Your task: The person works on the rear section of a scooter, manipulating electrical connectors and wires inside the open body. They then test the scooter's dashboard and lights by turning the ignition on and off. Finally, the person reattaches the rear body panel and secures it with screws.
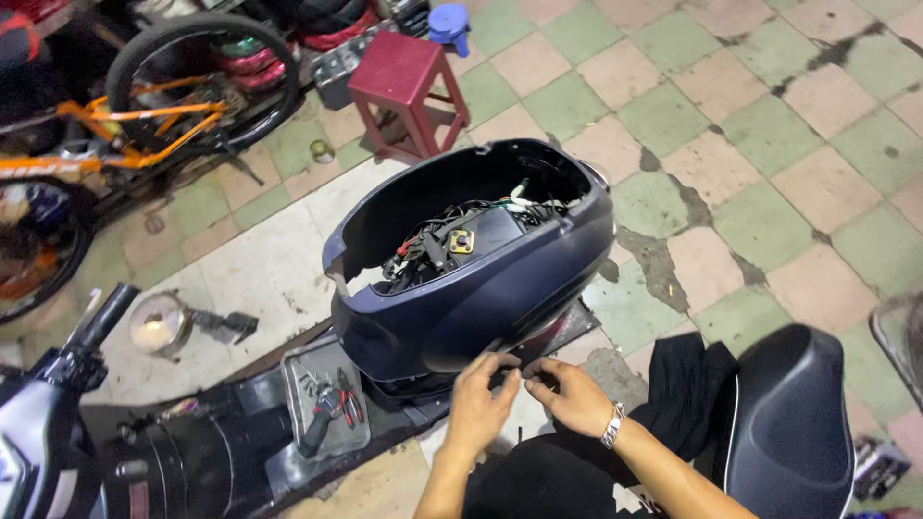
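My left hand point(478, 402) and right hand point(569, 394) meet at the lower rim of the dark blue scooter body shell point(471, 288), which rises toward twelve o'clock from both. Fingers pinch something small between them (what exactly, I cannot tell). The shell is glossy, hollow, with wiring point(452, 240) exposed, its long axis running nine-to-three; the left sits nearer.
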